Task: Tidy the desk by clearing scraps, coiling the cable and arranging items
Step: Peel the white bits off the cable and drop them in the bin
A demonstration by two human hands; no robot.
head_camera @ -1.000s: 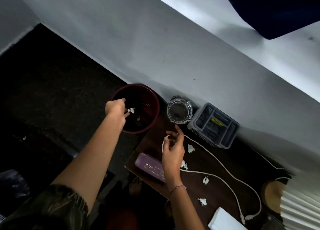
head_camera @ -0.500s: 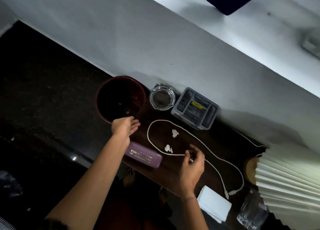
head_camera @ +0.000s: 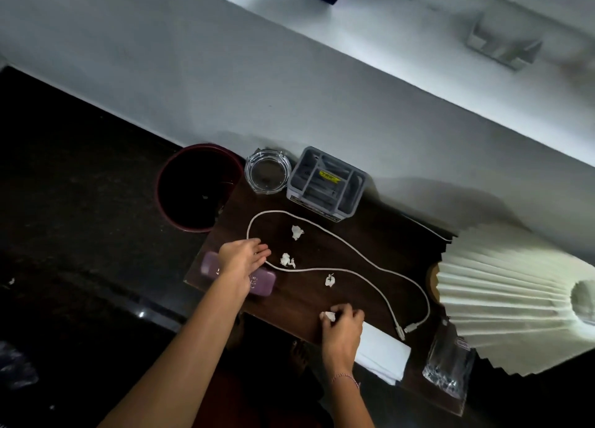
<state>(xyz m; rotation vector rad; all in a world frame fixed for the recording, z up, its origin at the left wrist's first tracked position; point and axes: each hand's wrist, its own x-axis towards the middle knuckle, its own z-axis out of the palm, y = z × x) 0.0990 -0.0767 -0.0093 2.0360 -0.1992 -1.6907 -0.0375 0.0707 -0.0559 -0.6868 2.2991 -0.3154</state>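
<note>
A white cable [head_camera: 351,250] lies in a long loop across the dark wooden desk [head_camera: 380,234]. Three white paper scraps [head_camera: 297,231] [head_camera: 286,260] [head_camera: 329,280] lie loose on the desk. My right hand [head_camera: 343,326] pinches another paper scrap [head_camera: 329,315] near the desk's front edge. With fingers spread and nothing in it, my left hand [head_camera: 243,257] hovers above the purple case [head_camera: 262,282], just left of the middle scrap. A dark red bin [head_camera: 167,182] stands beside the desk's left end, with a few scraps inside.
A glass ashtray [head_camera: 267,172] and a grey desk organiser [head_camera: 326,184] stand at the back by the wall. A pleated lamp shade [head_camera: 502,298] fills the right end. White folded paper [head_camera: 383,352] and a clear plastic bag [head_camera: 449,363] lie near the front right.
My left hand left the bin and came back over the desk above the purple case. My right hand moved toward the front edge and closed on a scrap.
</note>
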